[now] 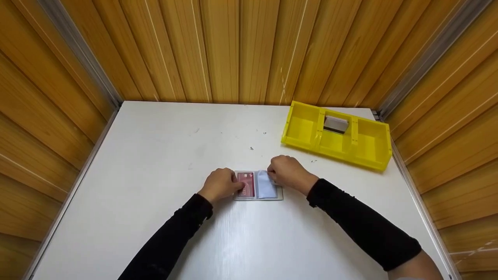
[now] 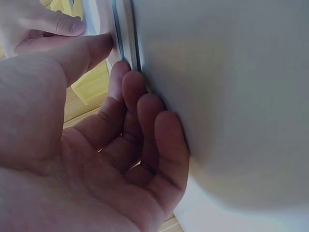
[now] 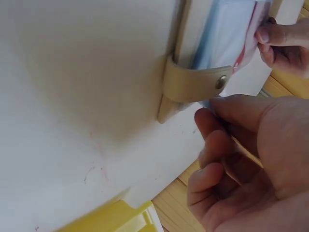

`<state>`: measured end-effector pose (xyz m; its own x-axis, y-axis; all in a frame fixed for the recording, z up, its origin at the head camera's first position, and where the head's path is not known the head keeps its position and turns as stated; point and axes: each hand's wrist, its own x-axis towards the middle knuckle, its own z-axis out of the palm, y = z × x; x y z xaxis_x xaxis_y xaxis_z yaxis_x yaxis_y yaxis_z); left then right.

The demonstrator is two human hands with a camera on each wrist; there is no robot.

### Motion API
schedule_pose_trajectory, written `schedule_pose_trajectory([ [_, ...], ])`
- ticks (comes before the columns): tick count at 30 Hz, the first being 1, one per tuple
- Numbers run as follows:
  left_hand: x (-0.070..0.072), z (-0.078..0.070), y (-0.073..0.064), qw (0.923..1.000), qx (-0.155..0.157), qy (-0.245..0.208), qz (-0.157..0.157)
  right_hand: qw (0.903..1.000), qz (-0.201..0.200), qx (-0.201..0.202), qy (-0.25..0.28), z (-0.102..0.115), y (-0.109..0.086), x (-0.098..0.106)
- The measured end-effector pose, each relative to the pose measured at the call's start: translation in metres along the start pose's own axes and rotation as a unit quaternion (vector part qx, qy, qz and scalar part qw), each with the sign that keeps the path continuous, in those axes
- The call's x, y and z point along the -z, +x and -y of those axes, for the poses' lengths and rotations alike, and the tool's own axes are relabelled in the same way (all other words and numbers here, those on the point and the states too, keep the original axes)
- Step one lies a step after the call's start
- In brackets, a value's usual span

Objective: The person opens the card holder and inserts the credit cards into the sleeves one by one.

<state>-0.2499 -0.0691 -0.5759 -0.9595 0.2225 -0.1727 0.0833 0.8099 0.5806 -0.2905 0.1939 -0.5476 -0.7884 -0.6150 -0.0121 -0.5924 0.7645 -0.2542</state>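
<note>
A card holder lies spread open on the white table, its inside facing up. In its left half a red card shows under clear plastic. My left hand grips the left edge, thumb on top and fingertips along the side. A clear plastic sleeve lies over the right half. At that sleeve's upper right corner, my right hand pinches the plastic between thumb and index finger. The right wrist view shows the holder's beige strap with a metal snap, close beside the pinching fingertips.
At the back right of the table stands a yellow tray with three compartments. A stack of cards leans in its middle compartment. Wood-patterned walls enclose the table at the back and sides.
</note>
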Motion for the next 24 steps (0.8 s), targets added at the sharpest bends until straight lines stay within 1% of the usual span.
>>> schedule_pose_trajectory([
  [2, 0.0, 0.0, 0.0, 1.0, -0.002, 0.001, 0.001, 0.9994, -0.016, 0.022, -0.023, 0.0, -0.001, -0.001],
  [5, 0.001, 0.0, 0.0, 1.0, 0.0, 0.004, 0.003, 0.9985, -0.031, 0.032, -0.032, 0.0, -0.003, -0.001],
  [7, 0.0, 0.0, 0.001, 1.0, 0.001, 0.005, 0.004, 0.9985, -0.035, 0.027, -0.033, 0.001, -0.004, 0.0],
  [12, 0.0, 0.001, 0.002, 1.0, 0.002, 0.006, 0.002, 0.9993, -0.025, 0.005, -0.029, 0.002, -0.003, 0.003],
  [15, -0.001, 0.001, 0.002, 1.0, -0.002, 0.007, 0.0, 0.9998, -0.004, -0.015, -0.009, 0.001, -0.001, 0.005],
  [18, 0.0, 0.001, 0.002, 1.0, -0.004, 0.005, -0.001, 0.9982, 0.029, -0.043, 0.03, 0.0, 0.002, 0.009],
  [20, 0.0, 0.001, 0.002, 1.0, -0.003, 0.004, 0.001, 0.9953, 0.052, -0.059, 0.057, -0.001, 0.004, 0.012],
  [24, 0.0, 0.001, 0.002, 1.0, -0.002, 0.008, 0.002, 0.9866, 0.093, -0.081, 0.107, -0.002, 0.008, 0.017],
])
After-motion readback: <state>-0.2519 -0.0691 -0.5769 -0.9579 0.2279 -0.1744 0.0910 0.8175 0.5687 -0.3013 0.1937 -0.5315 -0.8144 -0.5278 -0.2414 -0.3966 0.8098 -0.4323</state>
